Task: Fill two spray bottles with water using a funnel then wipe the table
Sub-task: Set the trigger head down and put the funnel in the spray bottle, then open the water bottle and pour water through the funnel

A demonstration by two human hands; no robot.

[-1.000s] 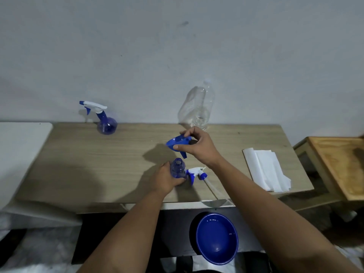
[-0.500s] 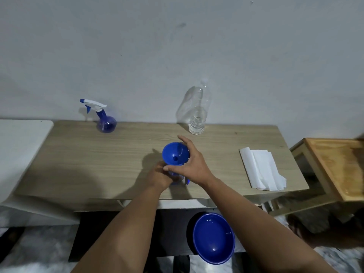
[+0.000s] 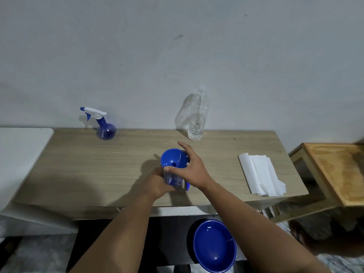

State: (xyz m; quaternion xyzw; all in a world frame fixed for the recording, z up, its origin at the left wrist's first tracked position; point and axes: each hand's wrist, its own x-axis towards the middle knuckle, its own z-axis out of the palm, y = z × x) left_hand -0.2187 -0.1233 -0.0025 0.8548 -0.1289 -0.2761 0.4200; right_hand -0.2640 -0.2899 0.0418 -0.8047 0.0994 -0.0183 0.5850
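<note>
A blue funnel (image 3: pixel 172 157) stands upright in the neck of an open blue spray bottle (image 3: pixel 173 180) near the front of the wooden table (image 3: pixel 122 164). My left hand (image 3: pixel 157 184) grips that bottle from the left. My right hand (image 3: pixel 190 168) holds the funnel's rim, thumb at the front, fingers around the far side. The bottle's removed spray head is hidden behind my right hand, apart from a blue tip (image 3: pixel 188 187). A second blue spray bottle (image 3: pixel 104 127) with its white trigger head on stands at the back left. A clear water bottle (image 3: pixel 196 119) stands at the back centre.
Folded white paper towels (image 3: pixel 260 176) lie on the table's right part. A blue bowl (image 3: pixel 214 246) sits below the table's front edge. A wooden stool (image 3: pixel 338 170) stands to the right, a white surface (image 3: pixel 19 154) to the left.
My right hand has brought the funnel down from above the table and set it into the bottle's neck. My left hand has kept its grip on the bottle.
</note>
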